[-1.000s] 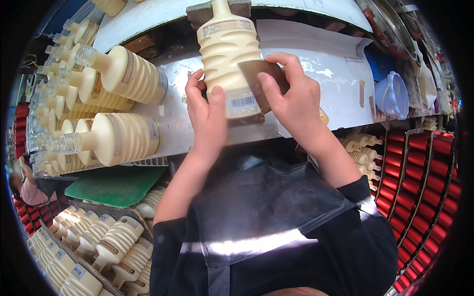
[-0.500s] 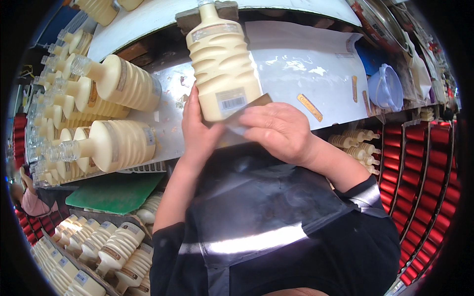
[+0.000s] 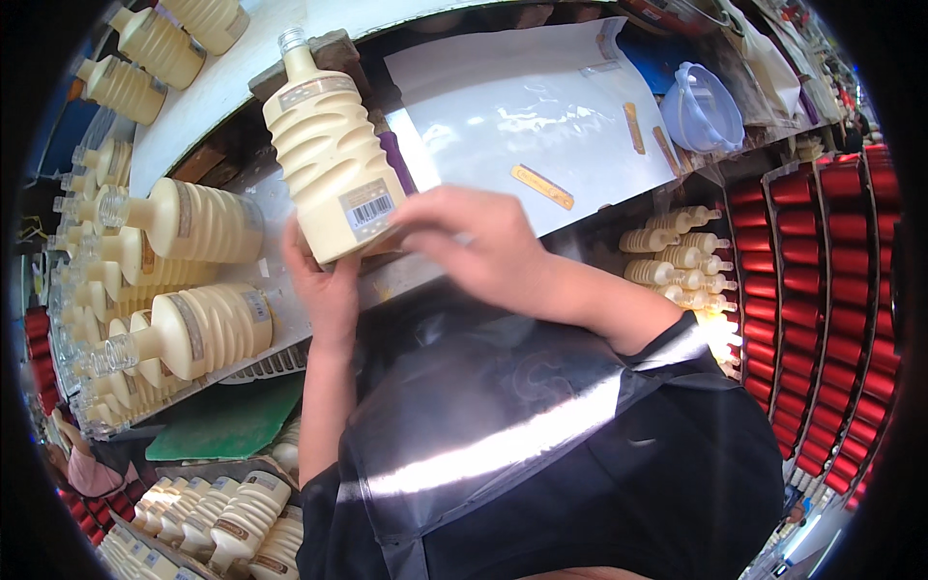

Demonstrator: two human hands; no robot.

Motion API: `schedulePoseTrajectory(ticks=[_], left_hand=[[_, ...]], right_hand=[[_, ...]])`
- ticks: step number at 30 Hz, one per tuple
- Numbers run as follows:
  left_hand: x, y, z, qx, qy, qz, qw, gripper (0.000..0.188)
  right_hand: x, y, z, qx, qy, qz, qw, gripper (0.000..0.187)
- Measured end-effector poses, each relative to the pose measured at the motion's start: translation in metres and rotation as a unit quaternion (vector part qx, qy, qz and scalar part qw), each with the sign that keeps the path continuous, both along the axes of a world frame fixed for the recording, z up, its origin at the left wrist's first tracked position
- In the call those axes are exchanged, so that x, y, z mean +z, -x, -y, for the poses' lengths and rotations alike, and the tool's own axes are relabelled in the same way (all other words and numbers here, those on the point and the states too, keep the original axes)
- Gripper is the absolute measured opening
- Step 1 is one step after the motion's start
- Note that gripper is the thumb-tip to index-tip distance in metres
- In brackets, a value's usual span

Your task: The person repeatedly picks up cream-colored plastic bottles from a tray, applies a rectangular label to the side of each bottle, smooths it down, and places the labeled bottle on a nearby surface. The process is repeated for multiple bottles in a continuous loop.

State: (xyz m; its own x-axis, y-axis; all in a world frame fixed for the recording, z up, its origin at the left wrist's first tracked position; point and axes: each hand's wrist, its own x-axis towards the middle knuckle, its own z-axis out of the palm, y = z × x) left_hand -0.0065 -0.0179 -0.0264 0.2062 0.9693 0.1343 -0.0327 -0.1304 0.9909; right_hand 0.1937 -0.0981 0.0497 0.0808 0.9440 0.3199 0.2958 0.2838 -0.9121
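Note:
A cream bottle (image 3: 333,155) with wavy ridges and a clear neck leans away from me, its neck near a dark block (image 3: 338,60). My left hand (image 3: 324,285) supports its lower end from the left and below, fingers partly behind it. At the lower right corner of the bottle, beside a barcode label (image 3: 369,211), is my right hand (image 3: 478,242). Its fingers are curled together and a little blurred. A small brownish edge shows under the fingertips, too hidden to name.
Similar bottles (image 3: 208,222) lie stacked at the left. A white sheet (image 3: 503,116) bears a loose gold label strip (image 3: 541,186) and others, near a blue bucket (image 3: 704,111). More bottles (image 3: 237,522) fill a crate at lower left, by a green board (image 3: 227,420). Red cylinders (image 3: 802,290) line racks at right.
The view has turned, so the bottle and both hands appear further left. My right hand stays by the bottle's base; the flat, greyish-brown piece seen at its fingers is now mostly hidden.

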Motion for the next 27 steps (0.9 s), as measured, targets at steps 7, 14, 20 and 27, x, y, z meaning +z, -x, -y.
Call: schedulePoseTrajectory(ticks=[7, 14, 20, 27], left_hand=[[0.031, 0.012, -0.009, 0.068, -0.197, -0.152, 0.966, 0.074], [0.022, -0.016, -0.016, 0.028, -0.227, -0.189, 0.955, 0.074], [0.03, -0.01, -0.016, 0.032, -0.305, -0.276, 0.911, 0.073], [0.026, -0.003, -0.017, -0.008, -0.198, -0.1, 0.975, 0.075]], right_hand=[[-0.022, -0.088, 0.052, -0.195, 0.265, 0.07, 0.942, 0.019], [-0.072, -0.109, 0.113, -0.228, 0.238, 0.443, 0.834, 0.033], [-0.096, -0.109, 0.12, -0.362, 0.318, -0.021, 0.876, 0.024], [-0.091, -0.103, 0.107, -0.353, 0.34, -0.324, 0.809, 0.032]])
